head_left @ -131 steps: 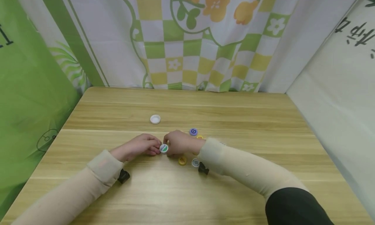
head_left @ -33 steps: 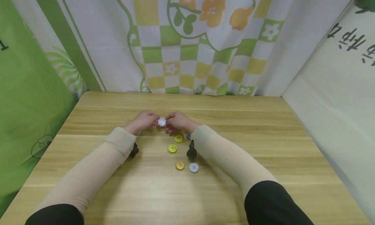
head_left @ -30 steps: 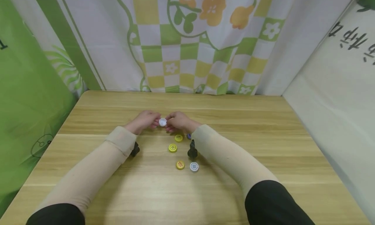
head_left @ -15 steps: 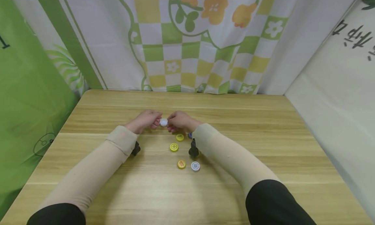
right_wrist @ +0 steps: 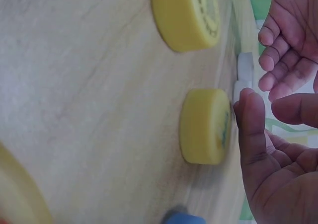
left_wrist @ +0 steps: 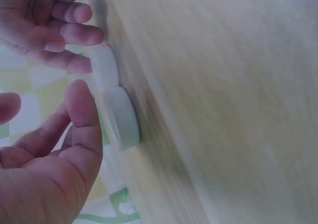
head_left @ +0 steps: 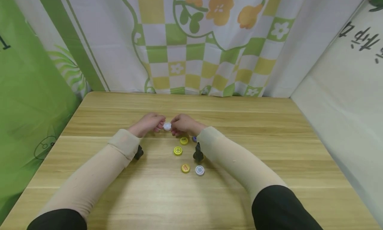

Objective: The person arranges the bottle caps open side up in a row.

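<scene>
Two white bottle caps lie side by side on the wooden table, touching: a near cap (left_wrist: 124, 117) and a far cap (left_wrist: 105, 67) in the left wrist view. Seen from the head, a white cap (head_left: 167, 126) sits between both hands. My left hand (head_left: 148, 122) is at its left, fingers loosely bent and nothing between thumb and forefinger. My right hand (head_left: 184, 123) is on the other side, thumb and forefinger apart. Its forefinger (right_wrist: 252, 110) partly hides one white cap in the right wrist view. Whether fingertips touch the caps is hard to tell.
Nearer the body lie a yellow cap (head_left: 184, 140), a second yellow cap (head_left: 178, 151), an orange-yellow cap (head_left: 185, 168) and a patterned white cap (head_left: 199, 170). A blue-purple cap (head_left: 194, 139) is partly hidden by the right wrist. A patterned curtain (head_left: 194, 53) hangs behind the table (head_left: 239, 110).
Both hands have moved farther back from their place 4.4 seconds ago. A second ago a white cap showed its hollow inside between the hands; it has since turned over, and both hands have released it.
</scene>
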{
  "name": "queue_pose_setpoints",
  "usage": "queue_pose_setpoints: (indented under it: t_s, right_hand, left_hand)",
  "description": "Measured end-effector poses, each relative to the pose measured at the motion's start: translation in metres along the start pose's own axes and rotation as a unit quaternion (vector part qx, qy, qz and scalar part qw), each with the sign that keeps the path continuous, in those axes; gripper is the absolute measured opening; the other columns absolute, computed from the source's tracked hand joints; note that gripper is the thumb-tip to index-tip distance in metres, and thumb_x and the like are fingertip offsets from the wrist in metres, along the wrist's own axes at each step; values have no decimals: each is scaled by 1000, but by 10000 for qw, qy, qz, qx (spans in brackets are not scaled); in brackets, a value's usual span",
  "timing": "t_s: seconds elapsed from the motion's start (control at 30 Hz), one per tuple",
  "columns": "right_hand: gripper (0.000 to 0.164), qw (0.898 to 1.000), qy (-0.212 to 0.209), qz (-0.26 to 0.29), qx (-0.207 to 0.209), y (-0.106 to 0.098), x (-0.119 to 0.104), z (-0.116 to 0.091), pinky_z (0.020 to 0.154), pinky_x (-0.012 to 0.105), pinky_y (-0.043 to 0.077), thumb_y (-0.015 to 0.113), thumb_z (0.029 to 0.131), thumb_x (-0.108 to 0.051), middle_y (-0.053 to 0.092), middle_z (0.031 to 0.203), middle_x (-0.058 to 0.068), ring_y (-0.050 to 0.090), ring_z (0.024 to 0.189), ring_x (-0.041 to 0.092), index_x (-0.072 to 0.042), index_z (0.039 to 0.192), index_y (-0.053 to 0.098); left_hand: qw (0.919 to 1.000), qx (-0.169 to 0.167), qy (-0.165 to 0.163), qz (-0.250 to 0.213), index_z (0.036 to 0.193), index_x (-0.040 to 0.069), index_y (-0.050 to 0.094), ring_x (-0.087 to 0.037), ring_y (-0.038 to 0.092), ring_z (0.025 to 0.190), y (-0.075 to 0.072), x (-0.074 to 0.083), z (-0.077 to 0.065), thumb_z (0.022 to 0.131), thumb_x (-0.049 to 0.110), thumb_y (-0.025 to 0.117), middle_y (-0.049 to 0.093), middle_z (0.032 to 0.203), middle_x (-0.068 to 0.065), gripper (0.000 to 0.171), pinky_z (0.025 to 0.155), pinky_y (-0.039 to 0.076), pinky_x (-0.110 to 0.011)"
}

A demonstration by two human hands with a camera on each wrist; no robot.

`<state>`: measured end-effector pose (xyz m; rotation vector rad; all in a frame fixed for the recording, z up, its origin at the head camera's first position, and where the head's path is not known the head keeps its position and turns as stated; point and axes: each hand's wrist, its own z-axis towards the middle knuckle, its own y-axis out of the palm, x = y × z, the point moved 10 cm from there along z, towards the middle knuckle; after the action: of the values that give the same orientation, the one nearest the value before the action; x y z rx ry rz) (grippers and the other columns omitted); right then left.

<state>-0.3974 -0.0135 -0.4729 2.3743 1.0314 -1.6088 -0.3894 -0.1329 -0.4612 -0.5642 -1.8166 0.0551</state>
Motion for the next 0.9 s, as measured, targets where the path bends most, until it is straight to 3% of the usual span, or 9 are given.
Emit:
queue_pose_setpoints:
  t_s: [0.27,0.43,0.6,0.77,0.9]
  right_hand:
    - [33,9995,-175,-261,20,-9,-8,-15,69,26,58,55,99,-1,70,97,17,65,78,19,8,131,57]
    - [30,9980,-255,-504,-286,-6,-12,-32,77,30,61,56,101,-4,70,109,18,68,91,22,5,130,59]
    - [33,9953,-246,-673,-646,1,-6,-50,80,32,60,56,100,-4,69,107,16,68,94,24,6,132,58]
    - [29,9945,-67,-565,-874,4,9,-67,74,27,60,55,104,-7,71,101,14,68,83,17,7,128,60]
    - [28,9939,82,-480,-993,3,22,-78,72,27,60,54,106,-12,71,98,12,68,81,17,7,125,62]
  left_hand:
    - [9995,-131,154,232,131,-16,57,-26,62,101,10,6,-15,107,17,47,62,117,-22,42,89,58,-35]
    - [9982,-441,249,306,131,-17,56,-33,65,105,21,9,-27,108,17,49,64,121,-28,41,88,59,-37]
    - [9957,-803,352,309,132,-17,54,-37,65,109,34,10,-36,108,14,47,59,130,-31,39,90,58,-42]
    - [9935,-1089,318,-107,132,-18,53,-27,68,102,48,7,-43,108,12,46,60,128,-29,39,90,59,-39]
    - [9896,-1280,231,-612,133,-21,50,-30,68,105,57,10,-50,107,9,47,58,125,-30,39,92,59,-39]
